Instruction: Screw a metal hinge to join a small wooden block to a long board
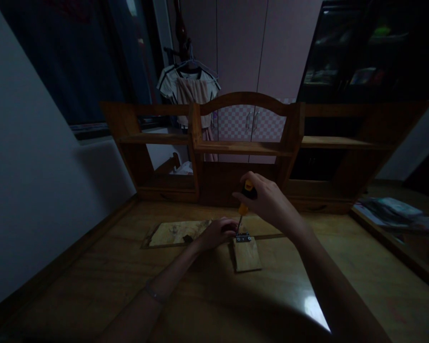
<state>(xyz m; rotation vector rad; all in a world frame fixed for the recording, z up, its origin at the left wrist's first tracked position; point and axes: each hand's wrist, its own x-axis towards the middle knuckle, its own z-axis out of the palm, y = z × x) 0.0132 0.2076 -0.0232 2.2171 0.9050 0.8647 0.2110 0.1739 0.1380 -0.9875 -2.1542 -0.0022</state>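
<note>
The right hand [268, 200] was clenched around the black-and-yellow handle of a screwdriver [243, 209], held nearly upright with the handle tipped slightly toward one o'clock. Its thin shaft ran down to a small metal hinge [243, 237] that sat on the far edge of a small wooden block [247, 254]. Gripping from above like that put the palm over the handle's end, which looked suited to pressing down while turning.

The left hand [218, 232] lay at nine o'clock from the hinge, fingers curled and resting on the worktop [207, 290] right against the block's far-left corner. It seemed to be steadying the block or the hinge so neither would slide under the tool; whether it pinched anything between the fingertips could not be told in the dim light.

The block lay flat near the middle of the worktop, its long side running from twelve to six o'clock. At ten o'clock from it, just past the left hand, a flat wooden panel [177, 233] lay on the surface. Beyond both, at twelve o'clock, a wooden shelf unit [243, 145] stood along the back of the worktop. Some papers or magazines [393, 212] lay at three o'clock, well apart from the hands.
</note>
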